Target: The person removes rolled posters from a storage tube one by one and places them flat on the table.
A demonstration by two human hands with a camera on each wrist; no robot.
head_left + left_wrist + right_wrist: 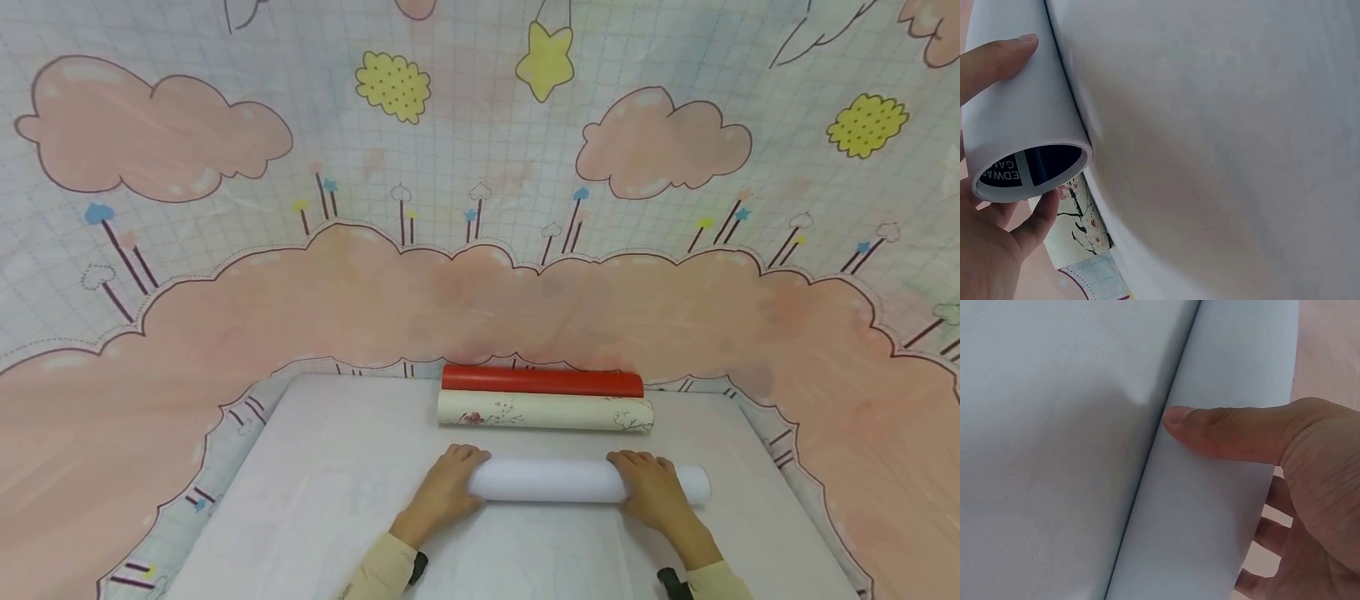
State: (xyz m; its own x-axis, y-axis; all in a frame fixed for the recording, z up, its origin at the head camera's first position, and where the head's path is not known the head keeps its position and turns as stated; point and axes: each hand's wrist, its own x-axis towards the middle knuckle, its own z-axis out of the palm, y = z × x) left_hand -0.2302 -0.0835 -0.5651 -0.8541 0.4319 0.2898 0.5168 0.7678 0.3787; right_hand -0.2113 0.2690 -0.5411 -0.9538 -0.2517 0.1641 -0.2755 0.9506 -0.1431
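Note:
A white paper roll (551,480) lies crosswise on the white table, in front of both forearms. My left hand (444,492) grips its left end, thumb on the near side and fingers round the far side. In the left wrist view, the open end of the roll (1025,106) shows a dark inner face with pale lettering. Toward the right end, my right hand (654,493) holds the roll, whose tip sticks out past the hand. The right wrist view has the thumb (1229,432) lying across the white surface while the other fingers curl behind it.
Behind the white roll, a cream roll with a floral print (555,412) and a red roll (542,382) lie side by side near the back edge of the white table (337,467). Cloth with pink clouds (450,308) surrounds the table.

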